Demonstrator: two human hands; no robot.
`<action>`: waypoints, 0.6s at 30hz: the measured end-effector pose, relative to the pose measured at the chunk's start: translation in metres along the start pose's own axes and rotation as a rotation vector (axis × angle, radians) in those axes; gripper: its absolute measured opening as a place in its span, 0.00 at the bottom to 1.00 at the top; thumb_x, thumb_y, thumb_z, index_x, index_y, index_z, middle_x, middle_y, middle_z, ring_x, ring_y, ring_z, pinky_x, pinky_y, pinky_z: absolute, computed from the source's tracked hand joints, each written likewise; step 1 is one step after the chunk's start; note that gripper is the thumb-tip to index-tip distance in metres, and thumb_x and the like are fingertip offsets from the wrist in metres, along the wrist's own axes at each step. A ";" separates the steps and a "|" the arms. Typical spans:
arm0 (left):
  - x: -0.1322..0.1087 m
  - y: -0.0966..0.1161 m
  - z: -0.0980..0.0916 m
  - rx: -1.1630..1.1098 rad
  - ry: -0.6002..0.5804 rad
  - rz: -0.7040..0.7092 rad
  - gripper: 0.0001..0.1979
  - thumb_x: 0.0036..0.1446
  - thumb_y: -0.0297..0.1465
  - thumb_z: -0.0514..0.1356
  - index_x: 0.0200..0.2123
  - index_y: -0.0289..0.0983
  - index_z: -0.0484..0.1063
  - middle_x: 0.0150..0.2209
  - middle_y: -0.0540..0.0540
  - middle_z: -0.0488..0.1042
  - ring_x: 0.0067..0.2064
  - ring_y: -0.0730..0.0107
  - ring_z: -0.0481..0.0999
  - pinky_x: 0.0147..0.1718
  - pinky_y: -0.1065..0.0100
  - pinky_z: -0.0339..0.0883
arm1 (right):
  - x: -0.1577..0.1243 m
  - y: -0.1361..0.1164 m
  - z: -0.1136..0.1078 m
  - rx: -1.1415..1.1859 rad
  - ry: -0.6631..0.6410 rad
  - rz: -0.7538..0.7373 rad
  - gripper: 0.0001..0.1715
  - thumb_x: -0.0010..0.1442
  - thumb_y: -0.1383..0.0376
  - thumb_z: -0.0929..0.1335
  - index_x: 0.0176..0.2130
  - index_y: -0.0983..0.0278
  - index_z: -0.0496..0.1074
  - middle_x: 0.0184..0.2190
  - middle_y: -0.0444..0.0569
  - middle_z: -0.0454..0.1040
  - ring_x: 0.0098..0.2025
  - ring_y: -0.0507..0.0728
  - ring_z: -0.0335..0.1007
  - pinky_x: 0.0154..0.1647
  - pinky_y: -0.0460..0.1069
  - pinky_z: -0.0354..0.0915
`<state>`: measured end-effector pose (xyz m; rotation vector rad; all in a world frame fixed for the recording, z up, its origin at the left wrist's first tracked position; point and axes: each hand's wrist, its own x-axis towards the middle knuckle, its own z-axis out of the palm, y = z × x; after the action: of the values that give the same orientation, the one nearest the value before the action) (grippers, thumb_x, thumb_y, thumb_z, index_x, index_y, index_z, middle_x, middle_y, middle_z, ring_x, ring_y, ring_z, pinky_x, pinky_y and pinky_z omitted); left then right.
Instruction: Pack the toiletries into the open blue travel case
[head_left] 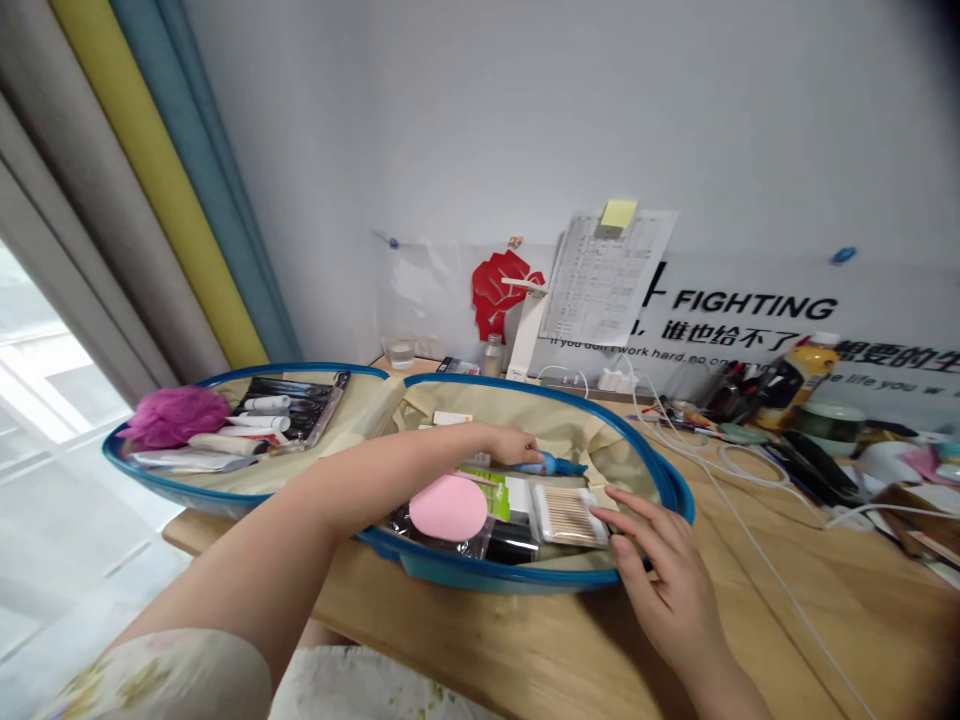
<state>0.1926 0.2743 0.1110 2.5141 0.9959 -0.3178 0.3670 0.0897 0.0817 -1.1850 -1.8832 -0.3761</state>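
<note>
A blue-rimmed hard case (517, 385) with a beige lining lies open on the desk. My left hand (517, 446) reaches into its right half, fingers closed on a small blue bottle (553, 464) with a narrow tip. My right hand (660, 550) is open at the case's near right rim, fingertips by a clear pack of cotton swabs (571, 515). To the left of the swabs are a pink oval pad (448, 507), a green packet (495, 495) and a black cylinder (512, 543). White boxes (452, 418) are partly hidden behind my left forearm.
The case's left half holds a purple bath puff (178, 417), white tubes (259, 421) and a brush set (315, 400). Behind stand a desk lamp (527, 335) and a glass (401, 352). White cables (739, 520) and a yellow bottle (795, 380) are at right.
</note>
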 end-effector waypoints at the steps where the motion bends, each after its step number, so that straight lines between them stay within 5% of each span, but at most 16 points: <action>1: 0.002 -0.001 0.001 0.002 -0.007 0.001 0.24 0.63 0.43 0.46 0.50 0.33 0.68 0.51 0.38 0.72 0.48 0.62 0.71 0.47 0.66 0.63 | 0.000 0.000 0.000 -0.002 0.003 0.000 0.13 0.62 0.63 0.61 0.42 0.57 0.73 0.45 0.48 0.74 0.45 0.56 0.71 0.43 0.53 0.64; 18: 0.022 -0.003 0.017 -0.106 0.041 0.053 0.24 0.62 0.43 0.49 0.54 0.36 0.67 0.53 0.43 0.72 0.49 0.65 0.71 0.48 0.68 0.63 | 0.001 -0.001 -0.001 -0.015 -0.005 0.017 0.14 0.62 0.60 0.61 0.41 0.57 0.74 0.45 0.48 0.75 0.45 0.56 0.71 0.43 0.53 0.64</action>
<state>0.2052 0.2810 0.0873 2.4549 0.9342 -0.1930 0.3662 0.0890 0.0830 -1.2122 -1.8765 -0.3792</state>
